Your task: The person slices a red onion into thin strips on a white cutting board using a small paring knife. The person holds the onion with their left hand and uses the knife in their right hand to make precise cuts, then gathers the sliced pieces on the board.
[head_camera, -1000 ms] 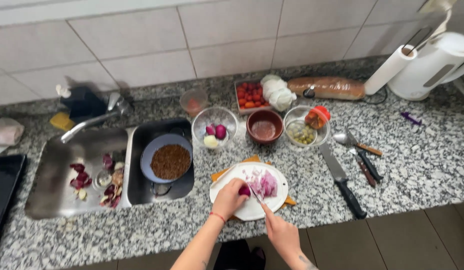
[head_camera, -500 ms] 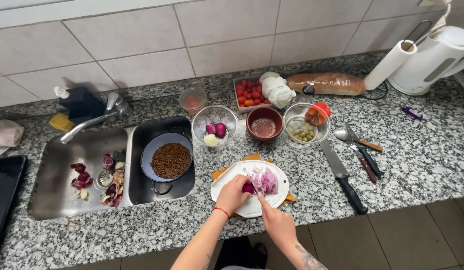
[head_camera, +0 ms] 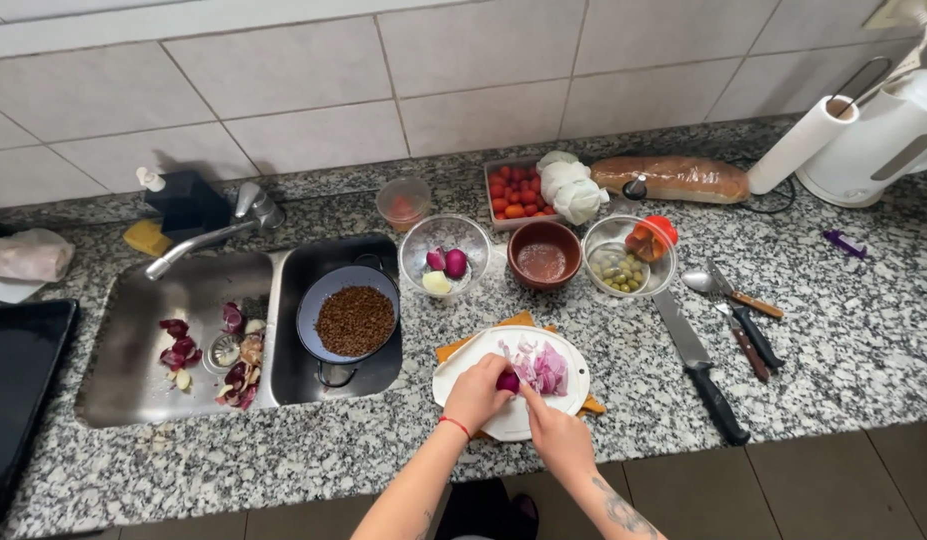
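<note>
My left hand (head_camera: 475,392) is shut on a small piece of red onion (head_camera: 507,381), pinning it to a white plate (head_camera: 579,378). The plate lies on an orange board (head_camera: 453,349) near the counter's front edge. My right hand (head_camera: 555,432) is closed right beside the onion piece, fingers touching it. It seems to grip a small knife whose blade is mostly hidden. A pile of chopped red onion (head_camera: 545,368) lies on the plate just right of my left hand.
A pan of brown lentils (head_camera: 354,320) sits in the right sink basin, onion peels (head_camera: 198,350) in the left. Behind the plate stand a glass bowl of onions (head_camera: 445,262), a brown bowl (head_camera: 543,258) and a bowl of olives (head_camera: 623,268). A large knife (head_camera: 698,365) lies to the right.
My right hand has drawn in closer to the onion piece under my left hand. The chopped pile stays on the plate's right side.
</note>
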